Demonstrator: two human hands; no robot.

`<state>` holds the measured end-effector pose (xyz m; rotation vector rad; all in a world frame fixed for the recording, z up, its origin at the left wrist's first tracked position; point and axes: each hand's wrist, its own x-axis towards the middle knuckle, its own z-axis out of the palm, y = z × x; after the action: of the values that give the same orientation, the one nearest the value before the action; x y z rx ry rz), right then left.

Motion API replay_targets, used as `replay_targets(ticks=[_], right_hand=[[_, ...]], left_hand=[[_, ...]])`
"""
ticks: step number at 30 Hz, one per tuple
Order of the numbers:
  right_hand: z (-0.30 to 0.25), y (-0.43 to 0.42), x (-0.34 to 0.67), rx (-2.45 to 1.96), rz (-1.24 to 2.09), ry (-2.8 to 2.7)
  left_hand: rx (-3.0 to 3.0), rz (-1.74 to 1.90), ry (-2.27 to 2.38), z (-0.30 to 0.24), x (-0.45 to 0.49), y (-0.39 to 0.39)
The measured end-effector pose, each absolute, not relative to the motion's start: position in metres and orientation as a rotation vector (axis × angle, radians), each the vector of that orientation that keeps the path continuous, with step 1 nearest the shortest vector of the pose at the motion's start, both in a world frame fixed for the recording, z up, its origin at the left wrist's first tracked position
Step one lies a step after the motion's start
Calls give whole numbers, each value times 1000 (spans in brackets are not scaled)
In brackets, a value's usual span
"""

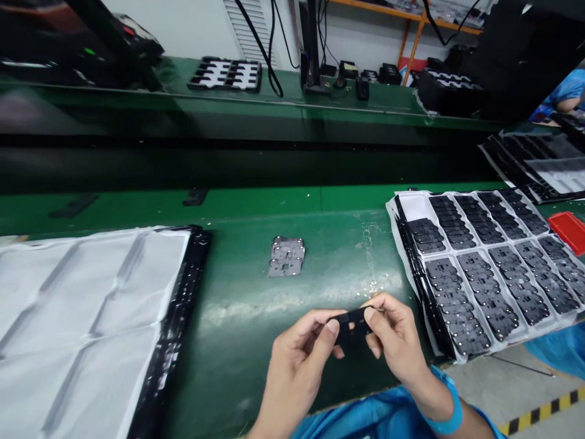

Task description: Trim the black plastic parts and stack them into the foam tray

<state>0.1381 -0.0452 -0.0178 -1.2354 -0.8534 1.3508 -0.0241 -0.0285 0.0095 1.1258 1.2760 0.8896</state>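
A small flat black part (355, 324) with a cut-out is held up over the green bench, one end in each hand. My left hand (304, 350) pinches its left end between thumb and fingers. On the other end, my right hand (393, 335) grips with thumb on top and fingers behind. Beyond my hands lies a small overlapping group of similar dark grey parts (287, 256). To the right, a white-lined tray (418, 207) carries rows of such parts in its compartments. What the part exactly is, I cannot make out.
At the left lies a stack of black trays topped by a white sheet (123, 299). A red plastic piece (568, 231) sits beyond the right tray. Along the back, a raised green shelf (283, 100) carries a black tray (223, 74), a monitor stand (313, 79) and cables.
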Motion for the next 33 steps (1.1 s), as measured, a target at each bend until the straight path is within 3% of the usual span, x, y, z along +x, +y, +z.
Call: replay_targets(ticks=[21,33], right_hand=[[-28,-40,126,-1368,1397,-1010],[-46,-41,123,-1453,1309,-1344]], left_hand=[[1314,645,1185,2,-64,-10],[1893,492,1552,-29,-136,99]])
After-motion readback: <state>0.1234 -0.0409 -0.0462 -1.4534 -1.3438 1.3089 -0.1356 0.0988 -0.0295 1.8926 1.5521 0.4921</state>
